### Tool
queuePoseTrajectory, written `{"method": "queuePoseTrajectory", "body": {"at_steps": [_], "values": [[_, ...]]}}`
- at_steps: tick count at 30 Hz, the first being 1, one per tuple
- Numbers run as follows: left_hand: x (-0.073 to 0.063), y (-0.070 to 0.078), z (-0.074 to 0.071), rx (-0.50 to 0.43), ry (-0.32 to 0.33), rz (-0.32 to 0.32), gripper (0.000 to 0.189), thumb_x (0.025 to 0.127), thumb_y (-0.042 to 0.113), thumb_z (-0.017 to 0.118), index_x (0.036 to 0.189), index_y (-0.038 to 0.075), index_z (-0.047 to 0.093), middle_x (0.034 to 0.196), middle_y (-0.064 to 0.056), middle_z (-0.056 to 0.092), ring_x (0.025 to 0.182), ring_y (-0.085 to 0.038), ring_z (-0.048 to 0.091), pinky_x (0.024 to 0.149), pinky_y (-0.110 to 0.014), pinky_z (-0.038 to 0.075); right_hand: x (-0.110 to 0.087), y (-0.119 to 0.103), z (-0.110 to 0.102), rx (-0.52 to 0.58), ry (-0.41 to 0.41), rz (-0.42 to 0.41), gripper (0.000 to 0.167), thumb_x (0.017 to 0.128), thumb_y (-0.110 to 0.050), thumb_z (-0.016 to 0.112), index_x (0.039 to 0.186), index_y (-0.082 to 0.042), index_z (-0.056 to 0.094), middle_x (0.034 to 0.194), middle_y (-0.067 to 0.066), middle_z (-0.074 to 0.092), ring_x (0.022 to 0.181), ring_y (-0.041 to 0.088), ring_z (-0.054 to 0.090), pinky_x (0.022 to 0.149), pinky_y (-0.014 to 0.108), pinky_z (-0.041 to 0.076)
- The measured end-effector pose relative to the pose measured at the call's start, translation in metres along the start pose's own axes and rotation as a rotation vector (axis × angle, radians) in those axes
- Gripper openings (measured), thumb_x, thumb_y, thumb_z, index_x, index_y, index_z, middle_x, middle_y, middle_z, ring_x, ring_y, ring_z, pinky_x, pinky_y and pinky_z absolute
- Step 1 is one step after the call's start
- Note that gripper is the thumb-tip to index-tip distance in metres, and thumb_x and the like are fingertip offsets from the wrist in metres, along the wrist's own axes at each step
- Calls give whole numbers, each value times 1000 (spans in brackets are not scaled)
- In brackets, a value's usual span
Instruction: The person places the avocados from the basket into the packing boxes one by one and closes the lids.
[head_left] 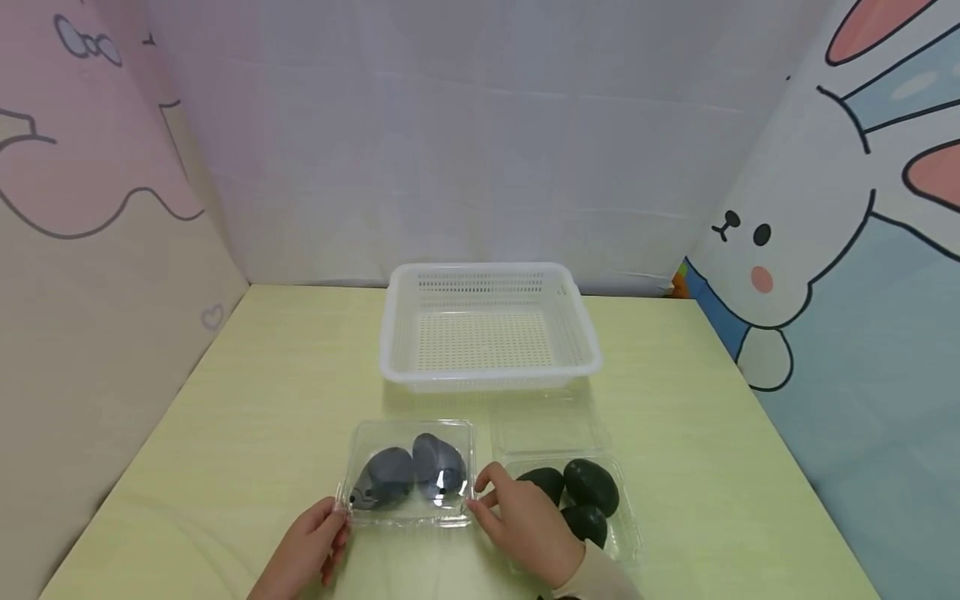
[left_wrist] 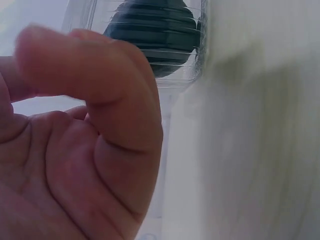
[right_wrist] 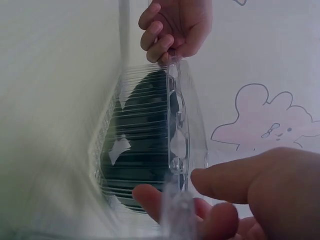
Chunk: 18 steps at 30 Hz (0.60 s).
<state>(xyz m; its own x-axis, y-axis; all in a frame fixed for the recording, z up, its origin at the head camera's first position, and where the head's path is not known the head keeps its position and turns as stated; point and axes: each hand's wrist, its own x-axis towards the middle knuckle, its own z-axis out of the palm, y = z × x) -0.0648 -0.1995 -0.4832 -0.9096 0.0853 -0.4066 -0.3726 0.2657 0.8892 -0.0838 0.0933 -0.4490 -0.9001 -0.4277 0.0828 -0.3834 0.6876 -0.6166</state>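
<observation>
A clear plastic clamshell box (head_left: 408, 518), its lid down, holds dark avocados (head_left: 390, 475). My left hand (head_left: 309, 542) pinches its front left corner. At the right edge my right hand (head_left: 528, 525) grips the rim with thumb and fingers. In the right wrist view, the thumb (right_wrist: 225, 177) is on the lid side and a finger (right_wrist: 150, 202) on the ribbed side. A second clear clamshell (head_left: 626, 525) lies under and beside my right forearm with its lid (head_left: 551, 425) folded back. Dark green avocados (head_left: 591, 486) sit in it, partly hidden by my right hand.
Behind the boxes stands a white perforated plastic basket (head_left: 487, 375) with nothing seen inside. The pale yellow tabletop (head_left: 225, 417) meets a white cloth wall (head_left: 480, 167) at the back. Cartoon-printed panels (head_left: 847, 333) flank both sides.
</observation>
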Motion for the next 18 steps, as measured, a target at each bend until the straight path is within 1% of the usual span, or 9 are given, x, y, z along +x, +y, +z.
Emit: {"method": "queuePoseTrajectory", "body": {"at_steps": [3,8,12,15,18], "values": [[0,1,-1,2,7,-11,24,102,15,38,87,-1,47,66,-5,46,51,-17,43,41,-30,46,3,-1,0,39,-22,15,15,93,-24,64,92,-16,51,82,-2,72,65,0,57,55,18,45],[-1,4,-1,-1,6,-23,22,102,13,36,89,-1,47,67,-5,45,53,-18,43,41,-30,46,8,-1,1,55,-26,42,20,91,-22,66,85,-15,48,79,-4,67,60,0,51,52,18,42],[-1,5,0,-1,7,-28,22,102,13,35,89,-1,46,66,-5,45,53,-18,43,41,-30,46,11,-3,1,80,-57,90,20,88,-21,67,84,-14,49,73,-8,58,55,1,42,50,18,38],[0,4,0,3,15,-35,22,102,13,35,88,0,46,67,-5,44,53,-19,43,41,-31,47,12,-5,1,93,-77,115,20,85,-20,68,83,-13,49,69,-10,50,55,2,40,49,18,37],[0,4,0,6,18,-39,23,102,14,35,88,0,46,67,-6,44,53,-19,43,41,-32,47,12,-9,1,110,-89,133,20,84,-18,67,83,-12,49,67,-9,46,55,3,39,49,19,35]]}}
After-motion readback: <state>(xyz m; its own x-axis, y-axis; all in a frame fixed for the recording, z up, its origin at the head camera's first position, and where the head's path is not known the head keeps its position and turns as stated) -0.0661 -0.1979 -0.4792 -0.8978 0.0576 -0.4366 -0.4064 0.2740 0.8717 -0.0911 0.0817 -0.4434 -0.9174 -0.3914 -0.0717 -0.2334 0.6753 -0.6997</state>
